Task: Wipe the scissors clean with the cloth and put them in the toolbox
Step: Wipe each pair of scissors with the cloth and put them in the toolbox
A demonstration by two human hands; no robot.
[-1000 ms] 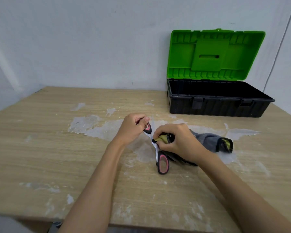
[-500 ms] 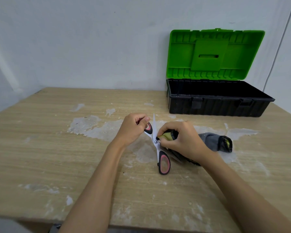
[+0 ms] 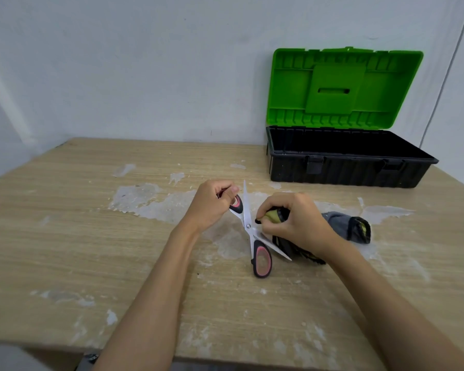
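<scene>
The scissors (image 3: 248, 226) have steel blades and black-and-pink handles, and they are spread wide open in the middle of the table. My left hand (image 3: 212, 207) grips the upper handle loop. The other handle lies toward me on the wood. My right hand (image 3: 295, 223) is closed on a bunched grey, black and yellow-green cloth (image 3: 343, 227), pressing it against the lower blade just right of the pivot. The cloth's free end trails off to the right. The toolbox (image 3: 346, 167), black with a raised green lid, stands open at the back right.
The wooden table (image 3: 91, 236) is patched with white dried smears around the work area. A white wall stands close behind the table and toolbox. The table's front edge runs just below my forearms.
The scissor blades have spread further apart, one tip now pointing up and away. My right hand with the cloth has shifted right along the lower blade. My left hand stays on the handle.
</scene>
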